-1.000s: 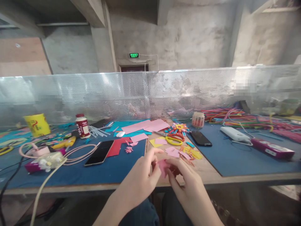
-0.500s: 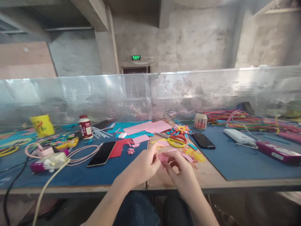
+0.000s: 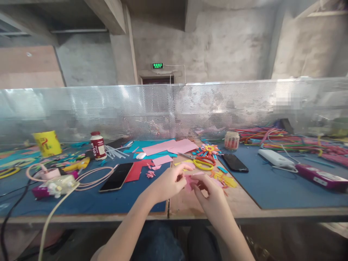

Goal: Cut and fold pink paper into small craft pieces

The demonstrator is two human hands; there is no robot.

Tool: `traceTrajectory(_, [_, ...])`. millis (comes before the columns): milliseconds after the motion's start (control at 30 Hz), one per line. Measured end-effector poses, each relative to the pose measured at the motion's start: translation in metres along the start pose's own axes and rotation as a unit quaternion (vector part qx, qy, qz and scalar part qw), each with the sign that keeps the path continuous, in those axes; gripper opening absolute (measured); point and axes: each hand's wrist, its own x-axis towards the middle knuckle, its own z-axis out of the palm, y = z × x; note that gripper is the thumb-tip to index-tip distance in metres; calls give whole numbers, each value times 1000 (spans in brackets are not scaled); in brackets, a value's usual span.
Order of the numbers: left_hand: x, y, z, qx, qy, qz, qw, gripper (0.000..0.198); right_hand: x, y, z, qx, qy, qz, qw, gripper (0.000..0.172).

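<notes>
Both hands meet over the bare wooden strip of the table (image 3: 239, 203). My left hand (image 3: 170, 183) pinches a small pink paper piece (image 3: 189, 181) between thumb and fingers. My right hand (image 3: 210, 194) grips the same pink piece from the right, fingers curled around it. Much of the paper is hidden behind the fingers. Just beyond the hands lie yellow-handled scissors (image 3: 202, 164) and a paper flower (image 3: 210, 148).
Two black phones (image 3: 116, 176) (image 3: 233, 162) lie on blue mats. A red-capped bottle (image 3: 98, 145), yellow cup (image 3: 47, 143), pink cables (image 3: 89, 174), pink paper sheets (image 3: 170, 146), a white power bank (image 3: 275, 158) and coloured strips (image 3: 274, 136) crowd the table. A perforated metal screen (image 3: 174, 108) closes the back.
Both hands have lifted a little and moved away from the table edge with the pink piece, fingers shifting around it. The view has tilted slightly.
</notes>
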Motion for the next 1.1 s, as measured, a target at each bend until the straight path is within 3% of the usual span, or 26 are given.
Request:
traceTrajectory(100, [9,-6,0,10,8,-2,1000,33,5,7,3,2,15,1,1000,21])
traceTrajectory(233, [21,-12,3,-22,62,-15,998,28,11,19,10,102,54,60,991,35])
traceTrajectory(400, [27,-18,12,-106,124,-57,985,24,16,28,16,159,88,105,978,21])
traceTrajectory(667, [26,-34,25,-172,115,-80,975,28,15,25,15,95,77,73,990,12])
traceTrajectory(767, [24,-31,25,-163,109,-71,978,28,14,25,13,40,45,33,998,13])
traceTrajectory(1100, [21,-22,27,-182,96,-47,977,32,13,27,14,-41,55,-1,998,20])
